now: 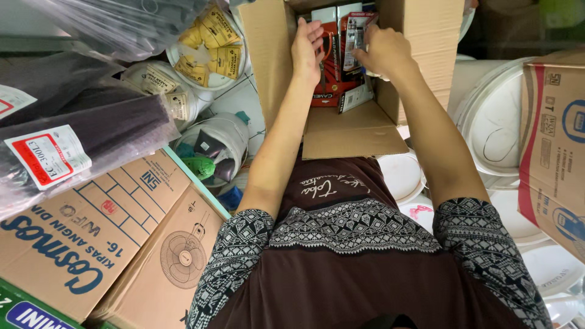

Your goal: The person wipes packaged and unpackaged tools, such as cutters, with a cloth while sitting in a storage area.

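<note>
Head view: both hands reach into the open cardboard box (356,131); right hand (381,52) fingers grip an upright carded pack (354,33), left hand (306,49) lies open-fingered on the red packs (332,61) just beside.

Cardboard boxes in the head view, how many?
4. An open box under both hands at top centre, two fan boxes at lower left, one beside the other, and a printed box at the right edge. More may be hidden.
</note>
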